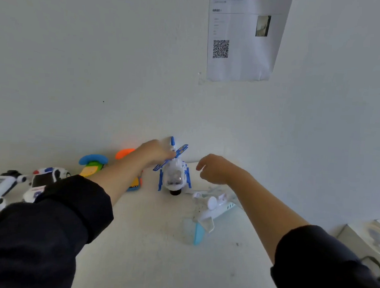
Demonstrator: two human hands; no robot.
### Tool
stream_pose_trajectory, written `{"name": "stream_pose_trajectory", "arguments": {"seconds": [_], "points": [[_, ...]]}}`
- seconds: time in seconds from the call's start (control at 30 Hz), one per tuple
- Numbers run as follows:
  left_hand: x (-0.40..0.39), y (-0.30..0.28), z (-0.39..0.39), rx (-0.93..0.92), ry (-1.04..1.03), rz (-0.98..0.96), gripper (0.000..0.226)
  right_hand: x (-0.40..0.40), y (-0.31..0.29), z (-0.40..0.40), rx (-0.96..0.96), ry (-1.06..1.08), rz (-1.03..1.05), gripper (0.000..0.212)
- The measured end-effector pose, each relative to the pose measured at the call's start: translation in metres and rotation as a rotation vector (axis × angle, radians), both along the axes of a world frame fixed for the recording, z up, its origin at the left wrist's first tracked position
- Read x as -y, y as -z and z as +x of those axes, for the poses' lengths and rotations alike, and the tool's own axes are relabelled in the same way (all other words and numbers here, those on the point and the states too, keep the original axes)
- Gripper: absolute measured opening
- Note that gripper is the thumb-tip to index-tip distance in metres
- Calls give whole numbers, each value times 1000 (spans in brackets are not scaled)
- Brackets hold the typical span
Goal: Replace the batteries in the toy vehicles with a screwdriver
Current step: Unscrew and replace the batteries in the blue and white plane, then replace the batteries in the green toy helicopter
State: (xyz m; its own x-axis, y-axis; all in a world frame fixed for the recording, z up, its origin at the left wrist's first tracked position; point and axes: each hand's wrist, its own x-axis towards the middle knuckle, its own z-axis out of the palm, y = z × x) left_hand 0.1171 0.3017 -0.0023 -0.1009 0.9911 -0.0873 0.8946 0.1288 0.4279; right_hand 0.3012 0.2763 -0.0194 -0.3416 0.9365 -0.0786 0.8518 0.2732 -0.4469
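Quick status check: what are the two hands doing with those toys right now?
Left hand grips blue-and-white toy helicopter by its rotor. Right hand loosely curled beside it, holding nothing. White toy plane lies right of helicopter. No screwdriver in view.

helicopter: white body, blue rotor blades and skids, black nose
airplane: white with pale blue wing
police car: white, black windows, red and blue roof lights
sleeves: black
wall sheet: white with a black QR code
table: white
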Motion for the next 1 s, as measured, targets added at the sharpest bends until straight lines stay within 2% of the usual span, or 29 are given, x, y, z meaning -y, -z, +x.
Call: {"name": "stream_pose_trajectory", "arguments": {"seconds": [0.2,0.3,0.47,0.63,0.77,0.9,0.93,1.0], "points": [[58,9,-67,-114,-62,61,15,18,-3,-75,-109,-131,26,29],[96,11,-115,-163,-134,71,20,36,-2,-125,-113,-198,35,24],[158,-2,-201,-164,-252,108,19,73,5,-205,-18,-388,-86,30],[220,-16,-301,-148,-394,144,18,104,23,-289,87,-427,-168,32],[262,-7,-384,-89,-476,192,16,121,44,-341,65,-344,-130,36],[298,14,-470,-132,-590,233,6,129,82,-387,41,-75,-173,51],[308,19,-495,-141,-637,242,10,130,92,-402,53,-4,-189,53],[320,30,-538,-202,-737,229,33,134,104,-419,83,131,-207,56]]}}
